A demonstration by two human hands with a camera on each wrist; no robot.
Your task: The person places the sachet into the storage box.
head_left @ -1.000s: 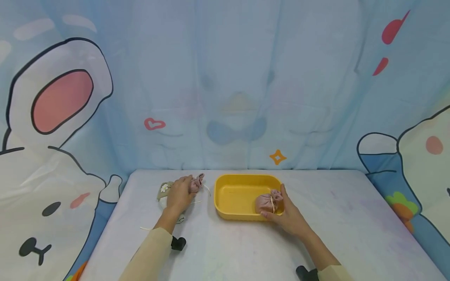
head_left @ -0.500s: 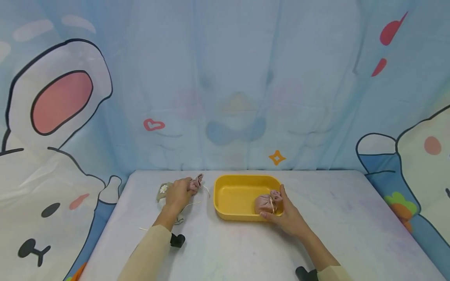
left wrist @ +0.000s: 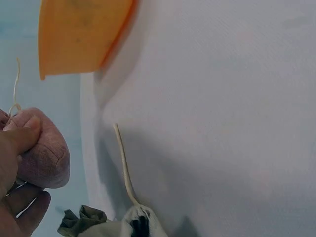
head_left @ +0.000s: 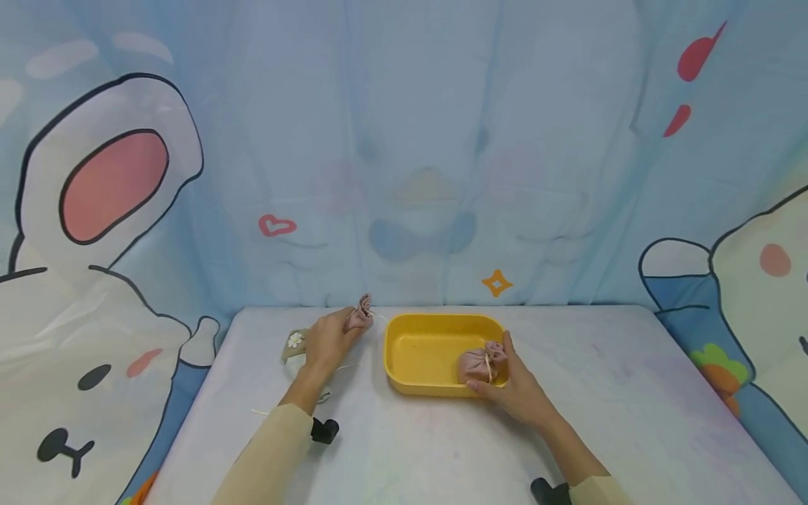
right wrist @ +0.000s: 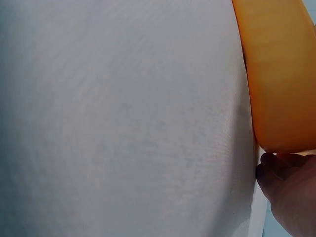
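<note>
My left hand pinches a small pink drawstring pouch, raised near the table's back edge, left of the yellow tray. In the left wrist view the thumb presses the side of this round pouch, and its cord dangles free. A second pink pouch, tied with a cream cord, sits in the tray's front right corner. My right hand grips that corner, thumb at the front rim and fingers along the right side. In the right wrist view its fingers curl at the tray's end.
Beneath and left of my left hand lie a green pouch with a white flower and a pale pouch, both partly hidden. A pale cord stretches over the white table. A printed blue curtain hangs behind.
My left hand has lifted the pink pouch up off the other pouches and moved slightly right toward the tray. The right hand and the tray have stayed in place.
</note>
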